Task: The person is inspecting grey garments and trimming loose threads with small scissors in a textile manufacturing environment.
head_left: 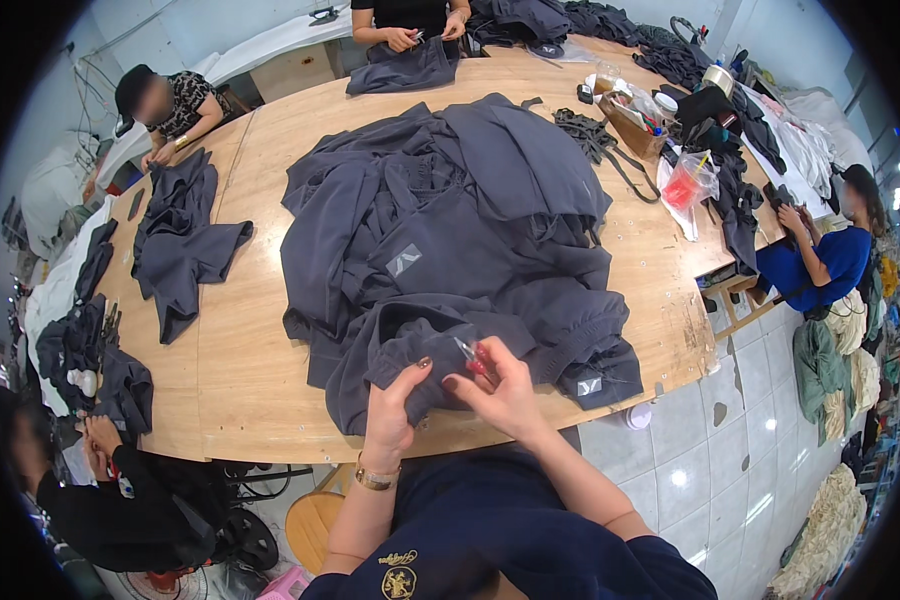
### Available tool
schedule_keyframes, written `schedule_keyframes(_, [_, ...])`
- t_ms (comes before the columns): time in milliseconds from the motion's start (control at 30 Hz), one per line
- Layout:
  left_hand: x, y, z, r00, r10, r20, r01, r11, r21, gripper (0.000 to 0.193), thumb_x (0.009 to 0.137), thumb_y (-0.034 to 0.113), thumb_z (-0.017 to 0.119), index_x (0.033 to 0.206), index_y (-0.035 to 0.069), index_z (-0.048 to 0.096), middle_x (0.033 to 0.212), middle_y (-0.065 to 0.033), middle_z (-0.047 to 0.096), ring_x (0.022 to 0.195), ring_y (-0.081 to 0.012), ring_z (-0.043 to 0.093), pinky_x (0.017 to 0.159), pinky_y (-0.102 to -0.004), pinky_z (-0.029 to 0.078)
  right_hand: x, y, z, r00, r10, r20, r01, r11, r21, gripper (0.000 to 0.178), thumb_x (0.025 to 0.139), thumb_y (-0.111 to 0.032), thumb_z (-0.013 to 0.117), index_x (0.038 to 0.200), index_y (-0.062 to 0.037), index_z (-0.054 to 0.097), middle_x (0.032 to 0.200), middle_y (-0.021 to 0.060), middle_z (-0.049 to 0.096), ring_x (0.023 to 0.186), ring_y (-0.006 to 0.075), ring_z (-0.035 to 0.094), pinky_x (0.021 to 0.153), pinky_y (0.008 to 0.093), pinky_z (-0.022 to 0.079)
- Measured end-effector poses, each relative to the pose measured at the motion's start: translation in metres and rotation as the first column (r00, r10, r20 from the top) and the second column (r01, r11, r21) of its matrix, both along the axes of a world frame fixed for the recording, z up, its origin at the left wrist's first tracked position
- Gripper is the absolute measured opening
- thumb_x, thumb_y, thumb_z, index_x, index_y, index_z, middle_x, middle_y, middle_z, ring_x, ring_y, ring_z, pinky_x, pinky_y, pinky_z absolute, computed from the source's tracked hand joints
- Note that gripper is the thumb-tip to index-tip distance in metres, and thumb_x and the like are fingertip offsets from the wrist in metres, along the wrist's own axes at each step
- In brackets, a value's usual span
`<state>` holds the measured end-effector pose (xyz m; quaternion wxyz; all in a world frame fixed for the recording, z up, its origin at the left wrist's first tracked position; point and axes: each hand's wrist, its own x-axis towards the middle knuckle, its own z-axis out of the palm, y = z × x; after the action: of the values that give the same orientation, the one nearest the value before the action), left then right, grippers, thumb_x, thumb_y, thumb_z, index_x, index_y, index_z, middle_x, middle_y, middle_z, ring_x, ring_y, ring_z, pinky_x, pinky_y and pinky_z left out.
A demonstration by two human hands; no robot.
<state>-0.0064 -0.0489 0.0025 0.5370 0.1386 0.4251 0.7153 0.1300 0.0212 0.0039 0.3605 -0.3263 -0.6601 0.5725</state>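
Observation:
A large heap of dark grey garments (460,245) lies on the wooden table in front of me. At its near edge my left hand (394,405) grips the bunched cloth of one grey garment (395,345), thumb on top and the other fingers hidden under the fabric. My right hand (502,392) is closed around small red-handled thread snips (474,360), whose metal blades point up and left, close to the cloth. Beside the right hand, a gathered elastic edge (570,335) and a light patch (589,386) show on the heap.
More grey garments (180,240) lie left on the table (240,350). Co-workers handle cloth at the far side (410,40), far left (175,110), near left (100,440) and right (810,250). A brown box (630,125) and a drink bag (688,180) stand far right. A wooden stool (315,525) is below.

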Motion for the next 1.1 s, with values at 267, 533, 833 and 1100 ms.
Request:
schedule_keyframes(267, [0.007, 0.0, -0.007, 0.996, 0.059, -0.07, -0.057, 0.998, 0.017, 0.02, 0.086, 0.003, 0.06, 0.106, 0.001, 0.058, 0.099, -0.0026, 0.061, 0.089, -0.0109, 0.057, 0.078, -0.0243, 0.047, 0.001, 0.015, -0.022, 0.964, -0.089, -0.251, 0.016, 0.961, -0.276, 0.004, 0.089, -0.007, 0.057, 0.089, -0.003, 0.055, 0.076, -0.0079, 0.051, 0.065, 0.0018, 0.046, 0.055, 0.0187, 0.037])
schedule_keyframes(533, [-0.001, -0.002, -0.009, 0.815, 0.068, -0.575, -0.021, 0.996, 0.088, 0.005, 0.083, 0.002, 0.064, 0.08, 0.002, 0.06, 0.074, -0.0003, 0.058, 0.066, -0.0081, 0.052, 0.058, -0.0232, 0.042, 0.019, 0.021, -0.009, 0.985, 0.032, 0.168, -0.07, 0.971, 0.229, 0.025, 0.082, -0.027, 0.066, 0.078, -0.0046, 0.056, 0.056, 0.0073, 0.05, 0.047, 0.0196, 0.049, 0.048, 0.029, 0.038])
schedule_keyframes(833, [-0.003, -0.005, 0.004, 0.723, 0.008, -0.691, 0.032, 0.998, 0.045, 0.007, 0.081, 0.004, 0.065, 0.084, 0.001, 0.059, 0.077, 0.0001, 0.058, 0.068, -0.0094, 0.051, 0.061, -0.0248, 0.042, 0.022, 0.027, 0.008, 0.952, 0.014, 0.307, -0.163, 0.869, 0.468, 0.027, 0.081, -0.03, 0.066, 0.076, -0.0043, 0.057, 0.058, 0.0088, 0.054, 0.051, 0.0255, 0.055, 0.048, 0.0312, 0.04])
schedule_keyframes(1100, [-0.008, -0.006, 0.007, 0.675, -0.066, -0.734, 0.115, 0.993, 0.016, 0.008, 0.08, 0.004, 0.065, 0.083, 0.002, 0.058, 0.075, 0.0, 0.057, 0.069, -0.0101, 0.051, 0.063, -0.0251, 0.042, 0.025, 0.034, 0.015, 0.925, 0.023, 0.38, -0.255, 0.778, 0.574, 0.03, 0.078, -0.033, 0.067, 0.072, -0.0057, 0.056, 0.059, 0.0074, 0.054, 0.052, 0.0263, 0.055, 0.049, 0.0332, 0.04])
